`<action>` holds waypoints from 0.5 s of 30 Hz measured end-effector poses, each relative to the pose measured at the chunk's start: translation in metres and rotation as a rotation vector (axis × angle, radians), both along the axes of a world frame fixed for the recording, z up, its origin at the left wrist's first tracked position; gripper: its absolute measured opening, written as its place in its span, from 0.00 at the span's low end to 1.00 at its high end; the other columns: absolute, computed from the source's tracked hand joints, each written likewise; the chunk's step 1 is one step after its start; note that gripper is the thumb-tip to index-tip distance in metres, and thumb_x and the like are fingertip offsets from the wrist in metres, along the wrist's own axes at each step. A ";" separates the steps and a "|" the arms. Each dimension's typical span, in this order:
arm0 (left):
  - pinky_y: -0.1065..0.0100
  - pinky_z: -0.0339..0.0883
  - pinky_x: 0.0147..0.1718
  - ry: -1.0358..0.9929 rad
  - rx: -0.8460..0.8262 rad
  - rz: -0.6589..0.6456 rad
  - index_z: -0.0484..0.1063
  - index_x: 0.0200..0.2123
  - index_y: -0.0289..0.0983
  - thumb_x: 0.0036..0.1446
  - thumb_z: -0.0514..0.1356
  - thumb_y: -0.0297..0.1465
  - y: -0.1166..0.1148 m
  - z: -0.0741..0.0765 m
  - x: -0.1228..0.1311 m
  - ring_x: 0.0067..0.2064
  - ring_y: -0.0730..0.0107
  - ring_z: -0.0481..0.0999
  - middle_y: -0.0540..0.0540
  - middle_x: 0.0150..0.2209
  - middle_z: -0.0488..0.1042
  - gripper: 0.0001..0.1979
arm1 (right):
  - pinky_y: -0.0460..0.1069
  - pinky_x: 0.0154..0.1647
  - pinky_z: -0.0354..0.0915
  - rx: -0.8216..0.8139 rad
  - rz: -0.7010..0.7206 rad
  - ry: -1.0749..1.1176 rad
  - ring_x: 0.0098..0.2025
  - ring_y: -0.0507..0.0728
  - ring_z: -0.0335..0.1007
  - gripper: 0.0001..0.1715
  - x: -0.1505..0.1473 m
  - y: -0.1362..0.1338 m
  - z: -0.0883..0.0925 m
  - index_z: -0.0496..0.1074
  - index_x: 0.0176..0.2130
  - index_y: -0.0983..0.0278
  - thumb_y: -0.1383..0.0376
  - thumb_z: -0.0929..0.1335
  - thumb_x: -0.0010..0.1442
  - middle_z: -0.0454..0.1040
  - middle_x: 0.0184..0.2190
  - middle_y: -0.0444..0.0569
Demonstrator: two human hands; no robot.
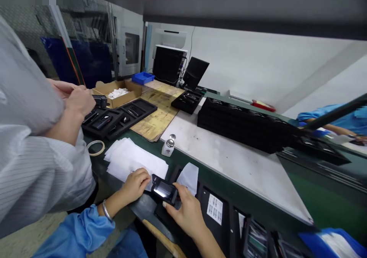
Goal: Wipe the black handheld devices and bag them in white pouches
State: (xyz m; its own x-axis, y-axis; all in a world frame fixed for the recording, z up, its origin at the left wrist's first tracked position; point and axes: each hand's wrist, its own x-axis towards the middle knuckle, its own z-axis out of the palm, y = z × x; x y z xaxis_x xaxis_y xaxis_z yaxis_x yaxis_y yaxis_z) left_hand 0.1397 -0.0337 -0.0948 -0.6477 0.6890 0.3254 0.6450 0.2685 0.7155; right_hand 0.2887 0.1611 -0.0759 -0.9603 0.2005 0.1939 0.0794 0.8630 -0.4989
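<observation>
A small black device with a glossy screen [163, 189] is gripped at its right end by my right hand [187, 212], thumb below and fingers above. Close to its left end is my left hand [137, 184], closed with the fingertips pressed together; what they pinch, if anything, is too small to make out. Thin white sheets [134, 160] lie spread just beyond my left hand. Behind the device, a loose white sheet [188, 177] stands partly raised. A sheet of printed labels [215, 209] rests on a black tray [205, 221] to the right of my right hand.
A white bottle with a metal cap [168, 147] stands mid-table. A co-worker at left handles a black device [100, 101] over a foam tray [137, 116]. A tape roll [96, 148] lies nearby. Stacked black trays [237, 126] stand on the white board [229, 154]. Another person works at far right.
</observation>
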 end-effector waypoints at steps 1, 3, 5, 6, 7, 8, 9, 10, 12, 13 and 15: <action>0.65 0.67 0.39 -0.005 0.016 0.029 0.71 0.32 0.38 0.64 0.52 0.27 -0.001 -0.001 0.000 0.38 0.65 0.73 0.46 0.34 0.72 0.10 | 0.57 0.47 0.71 -0.008 0.022 0.006 0.47 0.64 0.74 0.31 0.001 0.000 -0.001 0.65 0.55 0.64 0.59 0.70 0.54 0.74 0.47 0.55; 0.65 0.67 0.39 -0.015 0.052 0.091 0.70 0.32 0.38 0.64 0.52 0.27 -0.002 -0.003 0.001 0.38 0.66 0.73 0.46 0.34 0.72 0.10 | 0.57 0.46 0.72 0.001 0.019 0.019 0.47 0.64 0.74 0.30 0.005 -0.003 -0.002 0.65 0.54 0.64 0.59 0.70 0.53 0.75 0.46 0.55; 0.65 0.67 0.39 -0.020 0.088 0.151 0.70 0.32 0.38 0.64 0.52 0.28 -0.003 -0.006 0.003 0.38 0.65 0.73 0.46 0.35 0.72 0.09 | 0.57 0.44 0.72 0.039 -0.051 0.037 0.46 0.65 0.75 0.30 0.010 -0.009 -0.005 0.65 0.54 0.64 0.58 0.70 0.54 0.75 0.46 0.55; 0.64 0.67 0.39 -0.022 0.104 0.178 0.70 0.33 0.38 0.64 0.52 0.28 -0.003 -0.008 0.005 0.39 0.65 0.72 0.46 0.35 0.72 0.09 | 0.57 0.43 0.73 0.060 -0.096 0.047 0.46 0.65 0.75 0.29 0.011 -0.013 -0.006 0.65 0.54 0.65 0.57 0.69 0.54 0.75 0.45 0.56; 0.64 0.67 0.39 -0.023 0.119 0.201 0.69 0.33 0.38 0.64 0.52 0.29 -0.003 -0.010 0.007 0.39 0.65 0.72 0.46 0.35 0.72 0.09 | 0.57 0.42 0.73 0.079 -0.136 0.054 0.46 0.66 0.75 0.29 0.013 -0.017 -0.008 0.65 0.53 0.66 0.56 0.69 0.55 0.75 0.45 0.57; 0.64 0.67 0.40 -0.024 0.131 0.219 0.69 0.33 0.38 0.64 0.52 0.29 -0.003 -0.013 0.009 0.40 0.64 0.72 0.46 0.35 0.72 0.09 | 0.57 0.41 0.73 0.094 -0.168 0.056 0.45 0.66 0.75 0.29 0.015 -0.021 -0.009 0.65 0.53 0.67 0.56 0.69 0.56 0.75 0.45 0.57; 0.63 0.67 0.40 -0.025 0.142 0.232 0.69 0.34 0.39 0.65 0.52 0.29 -0.002 -0.016 0.012 0.40 0.64 0.72 0.46 0.36 0.72 0.08 | 0.57 0.40 0.73 0.102 -0.187 0.055 0.44 0.66 0.75 0.30 0.016 -0.026 -0.010 0.65 0.53 0.67 0.55 0.68 0.56 0.75 0.44 0.57; 0.63 0.67 0.41 -0.026 0.151 0.241 0.69 0.35 0.39 0.65 0.51 0.29 -0.001 -0.019 0.015 0.41 0.64 0.72 0.45 0.36 0.72 0.08 | 0.57 0.40 0.73 0.105 -0.193 0.048 0.44 0.66 0.76 0.30 0.017 -0.029 -0.011 0.65 0.53 0.68 0.55 0.68 0.56 0.75 0.44 0.57; 0.62 0.68 0.43 -0.029 0.162 0.247 0.70 0.36 0.39 0.65 0.51 0.29 0.002 -0.025 0.019 0.43 0.63 0.72 0.45 0.38 0.72 0.08 | 0.57 0.40 0.73 0.092 -0.174 0.029 0.43 0.66 0.76 0.30 0.017 -0.035 -0.012 0.65 0.54 0.67 0.56 0.69 0.55 0.75 0.43 0.56; 0.61 0.68 0.43 -0.029 0.166 0.244 0.70 0.36 0.39 0.65 0.51 0.29 0.003 -0.027 0.021 0.43 0.63 0.72 0.45 0.38 0.73 0.08 | 0.57 0.41 0.73 0.079 -0.157 0.016 0.43 0.65 0.76 0.30 0.017 -0.037 -0.012 0.65 0.54 0.67 0.58 0.70 0.54 0.76 0.43 0.56; 0.60 0.68 0.44 -0.027 0.168 0.226 0.70 0.36 0.39 0.65 0.52 0.29 0.003 -0.030 0.024 0.44 0.62 0.72 0.45 0.38 0.73 0.08 | 0.56 0.43 0.72 0.043 -0.133 -0.017 0.44 0.65 0.75 0.30 0.015 -0.036 -0.009 0.65 0.54 0.66 0.60 0.70 0.53 0.75 0.44 0.55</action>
State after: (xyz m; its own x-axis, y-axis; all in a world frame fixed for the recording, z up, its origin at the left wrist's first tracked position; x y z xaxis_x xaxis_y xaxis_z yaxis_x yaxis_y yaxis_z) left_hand 0.1636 -0.0304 -0.1244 -0.7889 0.4638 0.4032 0.5621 0.2795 0.7784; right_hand 0.3035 0.1251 -0.0849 -0.9291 0.3176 0.1892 0.2021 0.8649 -0.4594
